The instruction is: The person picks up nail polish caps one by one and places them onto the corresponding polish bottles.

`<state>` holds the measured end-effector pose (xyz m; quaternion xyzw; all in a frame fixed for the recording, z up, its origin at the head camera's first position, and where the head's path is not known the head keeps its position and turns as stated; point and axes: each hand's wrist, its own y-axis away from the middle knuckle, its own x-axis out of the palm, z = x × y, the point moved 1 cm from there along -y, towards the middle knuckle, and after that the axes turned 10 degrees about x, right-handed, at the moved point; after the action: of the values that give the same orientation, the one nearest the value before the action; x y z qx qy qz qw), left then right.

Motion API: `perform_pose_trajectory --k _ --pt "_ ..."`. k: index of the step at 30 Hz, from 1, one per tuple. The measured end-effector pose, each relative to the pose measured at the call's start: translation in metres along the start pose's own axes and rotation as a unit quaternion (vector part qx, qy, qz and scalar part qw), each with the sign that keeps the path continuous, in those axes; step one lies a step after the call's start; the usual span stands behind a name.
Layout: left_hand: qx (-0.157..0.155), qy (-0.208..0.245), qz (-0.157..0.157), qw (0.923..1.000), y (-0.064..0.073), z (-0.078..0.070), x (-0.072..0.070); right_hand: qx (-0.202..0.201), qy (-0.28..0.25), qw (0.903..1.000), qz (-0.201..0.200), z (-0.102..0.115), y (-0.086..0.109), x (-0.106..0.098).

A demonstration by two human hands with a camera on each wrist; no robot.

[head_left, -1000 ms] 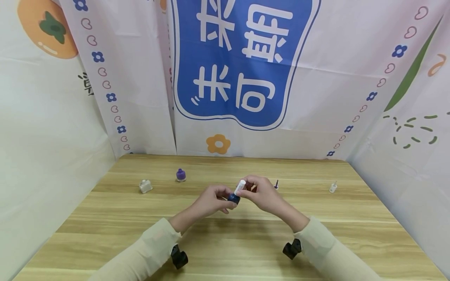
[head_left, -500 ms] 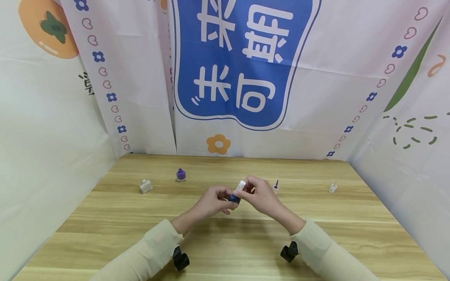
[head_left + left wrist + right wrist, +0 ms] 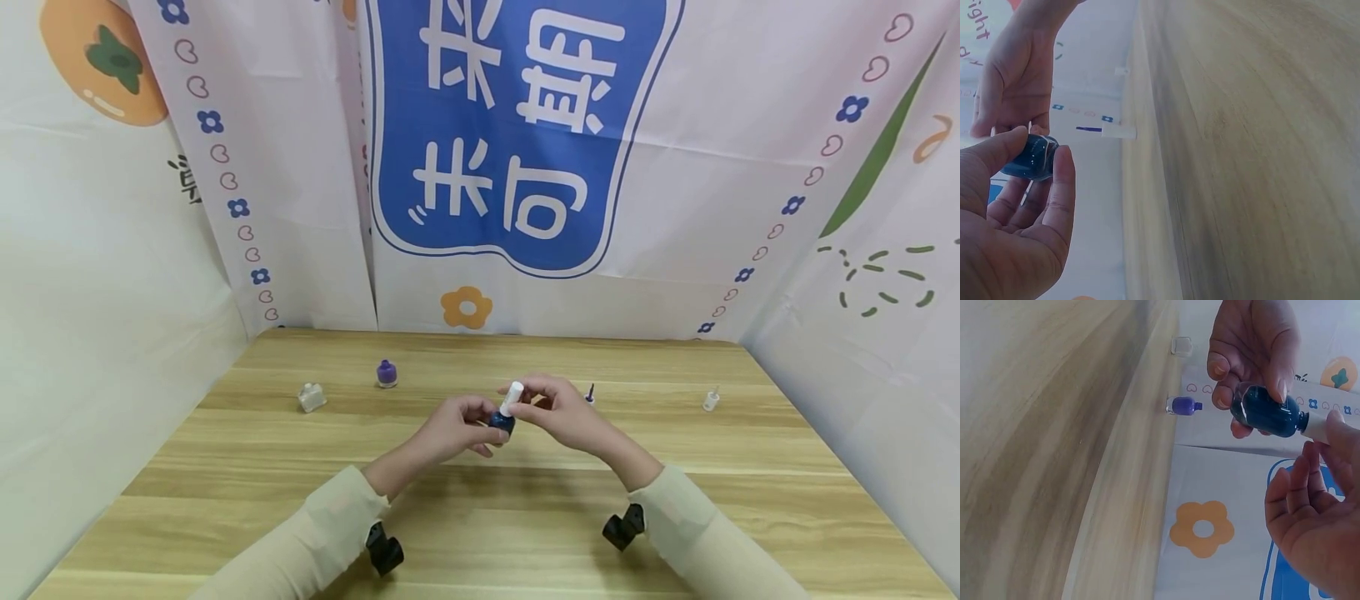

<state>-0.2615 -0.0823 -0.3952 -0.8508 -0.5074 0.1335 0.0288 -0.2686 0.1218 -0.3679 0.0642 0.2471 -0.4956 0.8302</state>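
Observation:
Between thumb and fingers, my left hand (image 3: pixel 450 429) holds a dark blue nail polish bottle (image 3: pixel 1266 412), tilted and raised above the table. The thumb and fingertips of my right hand (image 3: pixel 566 414) pinch its white cap (image 3: pixel 512 398). In the right wrist view, a bit of threaded neck (image 3: pixel 1302 422) shows between bottle and cap. Seen from the left wrist, the right hand is behind the bottle and the cap is mostly hidden.
On the wooden table (image 3: pixel 480 542), an uncapped purple polish bottle (image 3: pixel 386 375) and a clear one (image 3: pixel 311 397) stand at left. A white cap with upright purple brush (image 3: pixel 1119 130) is behind my right hand; another brush cap (image 3: pixel 711 402) stands far right. Printed cloth (image 3: pixel 300 208) surrounds the table.
My right hand has turned at the cap, its wrist swinging inward and then back outward, and its thumb has shifted on the cap. The left hand and bottle stay nearly in place.

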Motion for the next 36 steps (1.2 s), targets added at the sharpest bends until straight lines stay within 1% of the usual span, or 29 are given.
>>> perform_pose_trajectory --k 2,4,7,10,13,18,21,24,25,27,31,33,36 --pt "0.002 0.002 0.002 1.0 0.0 0.0 0.0 -0.007 0.0 1.0 0.006 0.0 0.0 0.0" --pt "0.006 0.004 0.004 1.0 0.0 0.0 0.0 -0.01 0.003 0.9999 0.002 0.001 0.0 0.0" --pt "0.008 0.009 0.004 0.9999 0.0 0.001 0.001 -0.006 0.013 0.9997 -0.022 0.001 -0.001 0.003" --pt "0.01 0.013 0.001 0.9999 0.0 0.001 0.001 0.007 0.021 0.9983 -0.054 0.0 -0.002 0.006" --pt "0.009 0.017 -0.003 0.9998 0.0 0.001 0.002 0.024 0.013 0.9966 -0.077 -0.002 -0.003 0.011" --pt "0.008 0.022 -0.006 0.9997 -0.001 0.0 0.003 0.052 -0.014 0.9945 -0.09 -0.004 -0.004 0.018" --pt "0.009 0.022 -0.006 0.9997 -0.001 0.0 0.004 0.063 -0.024 0.9937 -0.089 0.005 0.0 0.018" --pt "0.005 0.023 -0.006 0.9997 -0.001 0.0 0.004 0.057 -0.032 0.9948 -0.078 0.02 0.006 0.015" --pt "0.003 0.024 -0.007 0.9997 -0.001 0.0 0.004 0.05 -0.035 0.9957 -0.069 0.019 0.006 0.013" --pt "-0.001 0.023 -0.008 0.9997 -0.001 0.0 0.003 0.034 -0.035 0.9977 -0.048 0.015 0.005 0.008" --pt "-0.004 0.026 -0.007 0.9996 -0.001 0.0 0.001 0.012 -0.039 0.9992 0.002 -0.002 -0.003 0.0" --pt "-0.005 0.029 -0.004 0.9995 -0.001 0.0 0.001 0.01 -0.041 0.999 0.015 -0.001 -0.004 -0.001" --pt "-0.004 0.033 -0.002 0.9994 -0.001 0.0 0.001 0.01 -0.047 0.9987 0.018 -0.001 -0.005 0.0"
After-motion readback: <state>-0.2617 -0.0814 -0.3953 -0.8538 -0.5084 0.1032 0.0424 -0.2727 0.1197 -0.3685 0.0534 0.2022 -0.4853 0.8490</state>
